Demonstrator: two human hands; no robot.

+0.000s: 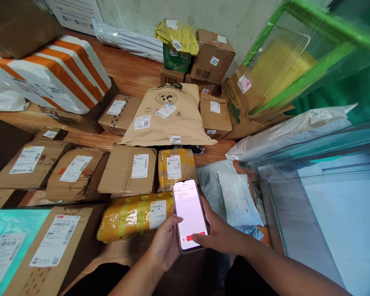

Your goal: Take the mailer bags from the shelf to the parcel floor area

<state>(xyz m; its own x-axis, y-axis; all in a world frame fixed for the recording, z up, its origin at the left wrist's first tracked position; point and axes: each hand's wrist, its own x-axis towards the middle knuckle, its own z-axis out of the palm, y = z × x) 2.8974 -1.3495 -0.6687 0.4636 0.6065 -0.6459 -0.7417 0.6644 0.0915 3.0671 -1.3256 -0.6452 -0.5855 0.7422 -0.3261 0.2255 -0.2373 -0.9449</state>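
A smartphone [189, 213] with a lit white screen is held upright between both hands, low in the middle of the view. My left hand [166, 242] cups its left edge with the thumb lying across the screen. My right hand [218, 234] wraps round its right edge, and its thumb rests on a red button at the bottom of the screen. Just beyond the phone lie a yellow taped parcel [132, 214] and a small yellow-taped box [175, 166].
Labelled cardboard boxes [128, 170] and a big brown paper bag [168, 117] cover the wooden floor. An orange-striped white parcel [58, 74] sits far left. Grey plastic mailers [237, 197] lie to the right. A green-framed glass panel [311, 61] and a pale glass surface [336, 213] stand at the right.
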